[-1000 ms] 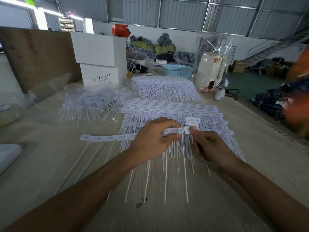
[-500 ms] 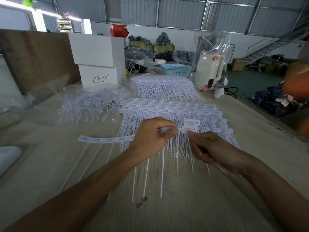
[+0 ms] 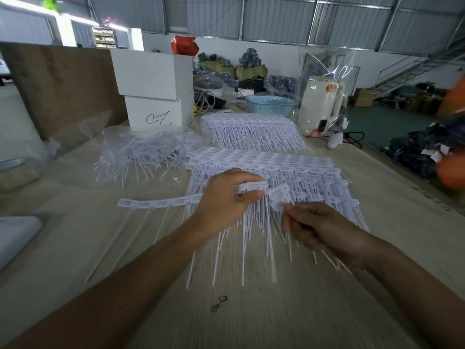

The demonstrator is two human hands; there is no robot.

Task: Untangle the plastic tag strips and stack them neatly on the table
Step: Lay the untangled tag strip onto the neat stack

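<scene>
- Head view: left hand (image 3: 221, 202) pinches the header of a tag strip (image 3: 161, 203); the strip runs left across the table (image 3: 289, 318), pins trailing toward the camera.
- Right hand (image 3: 319, 227) has its fingers curled round a loose tag (image 3: 279, 195) just beside the left fingertips; blurred.
- Both hands work over the near stack (image 3: 264, 162) and hide its middle.
- Far stack (image 3: 251, 129) behind it; tangled pile (image 3: 141, 154) in clear plastic to the left.
- Beyond: white boxes (image 3: 153, 89), blue basket (image 3: 270, 104), bagged kettle (image 3: 322, 102).
</scene>
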